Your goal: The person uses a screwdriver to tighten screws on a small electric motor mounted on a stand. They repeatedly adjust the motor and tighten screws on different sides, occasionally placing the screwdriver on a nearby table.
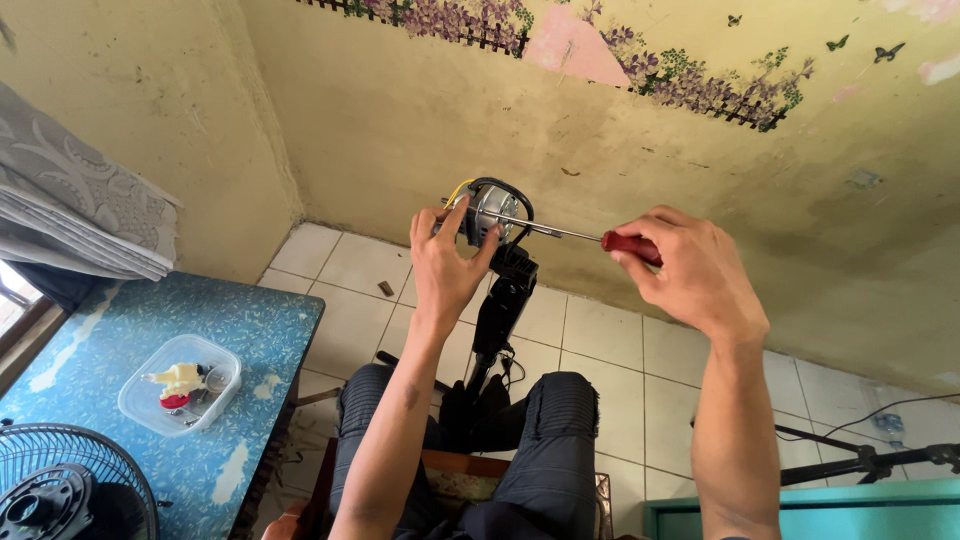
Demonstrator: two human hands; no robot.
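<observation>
A fan motor (495, 212), round, metal and black with a yellow wire, stands atop a black stand (500, 310) between my knees. My left hand (443, 268) grips the motor's left side, thumb up beside its casing. My right hand (690, 272) holds a screwdriver by its red handle (628, 246). The thin metal shaft (555, 231) runs left, level, to the motor's front. Where the tip meets the motor is too small to make out.
A blue patterned table (250, 340) at left carries a clear plastic tub (180, 385) of small parts. A black fan grille (70, 485) sits at the bottom left corner. Cables and a black bar (860, 462) lie on the tiled floor at right, beside a teal surface (800, 510).
</observation>
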